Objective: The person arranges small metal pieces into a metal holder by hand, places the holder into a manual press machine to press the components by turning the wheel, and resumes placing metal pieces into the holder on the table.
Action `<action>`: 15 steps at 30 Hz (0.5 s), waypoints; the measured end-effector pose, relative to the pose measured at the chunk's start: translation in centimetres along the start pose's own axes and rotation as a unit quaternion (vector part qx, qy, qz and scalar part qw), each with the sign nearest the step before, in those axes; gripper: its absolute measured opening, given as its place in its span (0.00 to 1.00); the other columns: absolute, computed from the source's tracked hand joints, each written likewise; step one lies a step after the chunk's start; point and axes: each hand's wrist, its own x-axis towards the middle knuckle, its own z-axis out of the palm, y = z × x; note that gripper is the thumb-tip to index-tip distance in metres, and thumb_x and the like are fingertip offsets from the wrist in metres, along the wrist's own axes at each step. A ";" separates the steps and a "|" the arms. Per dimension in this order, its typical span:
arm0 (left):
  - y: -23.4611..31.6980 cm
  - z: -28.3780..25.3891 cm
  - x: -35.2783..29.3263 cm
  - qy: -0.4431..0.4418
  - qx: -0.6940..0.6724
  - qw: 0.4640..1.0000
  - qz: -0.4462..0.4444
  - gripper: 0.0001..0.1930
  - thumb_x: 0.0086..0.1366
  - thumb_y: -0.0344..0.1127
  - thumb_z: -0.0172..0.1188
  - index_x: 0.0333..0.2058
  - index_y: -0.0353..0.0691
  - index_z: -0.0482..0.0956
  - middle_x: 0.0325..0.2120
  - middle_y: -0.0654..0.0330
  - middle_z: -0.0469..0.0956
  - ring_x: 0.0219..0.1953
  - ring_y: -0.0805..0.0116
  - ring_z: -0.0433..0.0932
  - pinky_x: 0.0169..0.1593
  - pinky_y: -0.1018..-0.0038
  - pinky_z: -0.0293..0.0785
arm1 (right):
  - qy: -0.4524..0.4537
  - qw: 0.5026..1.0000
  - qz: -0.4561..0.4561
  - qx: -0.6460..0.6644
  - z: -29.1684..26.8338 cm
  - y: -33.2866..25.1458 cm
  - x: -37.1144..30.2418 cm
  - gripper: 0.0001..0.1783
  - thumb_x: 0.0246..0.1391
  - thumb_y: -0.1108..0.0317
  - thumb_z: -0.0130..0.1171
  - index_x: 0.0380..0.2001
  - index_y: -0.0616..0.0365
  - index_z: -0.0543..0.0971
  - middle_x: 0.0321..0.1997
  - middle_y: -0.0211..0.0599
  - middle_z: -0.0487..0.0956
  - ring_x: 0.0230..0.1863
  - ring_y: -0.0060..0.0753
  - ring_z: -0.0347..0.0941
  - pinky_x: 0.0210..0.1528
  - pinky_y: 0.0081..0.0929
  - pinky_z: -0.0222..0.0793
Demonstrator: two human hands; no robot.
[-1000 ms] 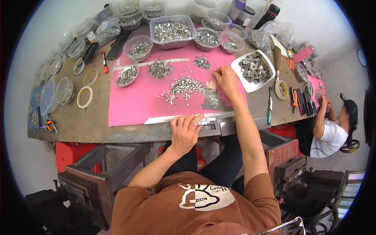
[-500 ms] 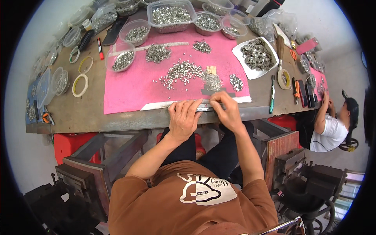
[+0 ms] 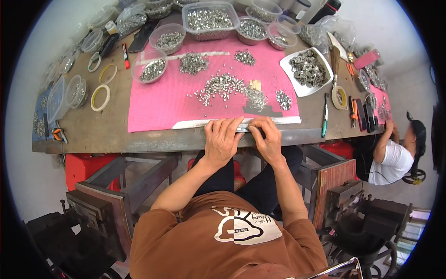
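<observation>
At the table's front edge, my left hand point(image 3: 221, 142) and my right hand point(image 3: 268, 141) are close together, fingers curled in. Between their fingertips lies a small silvery metal piece point(image 3: 242, 128), gripped from both sides; its exact shape is too small to tell. Just beyond them, on a pink mat point(image 3: 153, 109), are a heap of thin metal pins point(image 3: 255, 98) beside a small tan block point(image 3: 255, 84). A spread of small shiny metal parts point(image 3: 218, 88) lies left of the pins, and a smaller pile of metal parts point(image 3: 283, 100) lies to their right.
Plastic tubs of metal parts line the back, among them a large rectangular one point(image 3: 211, 35). At right stand a white square dish point(image 3: 299, 86), a toothbrush point(image 3: 324, 116) and orange-handled pliers point(image 3: 354, 113). Tape rolls point(image 3: 100, 97) lie left. A co-worker point(image 3: 392, 158) sits far right.
My right hand has lowered and turned, its fingers now curling beside the left hand's at the metal piece. The whole view has shifted slightly.
</observation>
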 end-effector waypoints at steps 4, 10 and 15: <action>0.2 -0.1 -0.3 0.000 -0.008 1.000 -0.003 0.30 0.58 0.34 0.70 0.60 0.41 0.73 0.46 0.58 0.77 0.49 0.58 0.74 0.59 0.59 0.59 | 0.001 0.997 -0.054 -0.057 -0.2 -0.4 -0.3 0.07 0.51 0.78 0.66 0.34 0.61 0.80 0.37 0.42 0.80 0.39 0.47 0.76 0.44 0.38 0.70; 0.2 -0.3 -1.0 -0.003 -0.006 1.000 -0.006 0.30 0.58 0.34 0.70 0.60 0.41 0.73 0.47 0.58 0.77 0.49 0.58 0.74 0.59 0.59 0.59 | 0.004 0.963 -0.187 -0.196 0.0 0.1 -1.9 0.15 0.47 0.76 0.69 0.42 0.57 0.82 0.47 0.37 0.81 0.45 0.40 0.78 0.52 0.40 0.66; 0.1 -0.3 -0.7 -0.004 -0.007 1.000 -0.002 0.31 0.59 0.32 0.68 0.62 0.42 0.72 0.46 0.59 0.76 0.50 0.60 0.74 0.60 0.59 0.59 | -0.036 0.977 -0.163 -0.136 -1.1 0.4 -0.9 0.13 0.52 0.73 0.67 0.43 0.58 0.82 0.46 0.36 0.82 0.46 0.37 0.78 0.53 0.38 0.66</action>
